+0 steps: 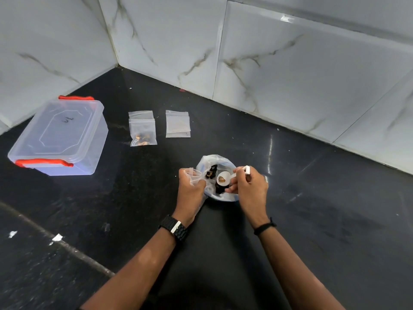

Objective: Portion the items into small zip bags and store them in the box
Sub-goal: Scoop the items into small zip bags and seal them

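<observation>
While the right hand [247, 186] lifts a small white scoop [224, 179] with one brown piece in its cup, the left hand [191, 186] grips a small zip bag [194, 173] just beside it, the fingers curled around the thin plastic so that the mouth stays open toward the scoop. I judge this closeness is on purpose: the piece has only a short way to travel and is less likely to fall on the black counter [312, 220]. The right fingers pinch the scoop's handle near its end, which leaves the cup free to tip.

Below the scoop stands a white bowl [223, 198] lined with a clear plastic bag, and the remaining items [211, 172] lie inside it; they look like dark and brown lumps, small and irregular, and what they are I cannot tell.

Farther back, a filled zip bag [143, 135] with brownish pieces lies on another bag, and a stack of empty bags [177, 124] lies near it. At the left, the clear box [60, 135] with red latches is closed, so storing is probably a later step.
</observation>
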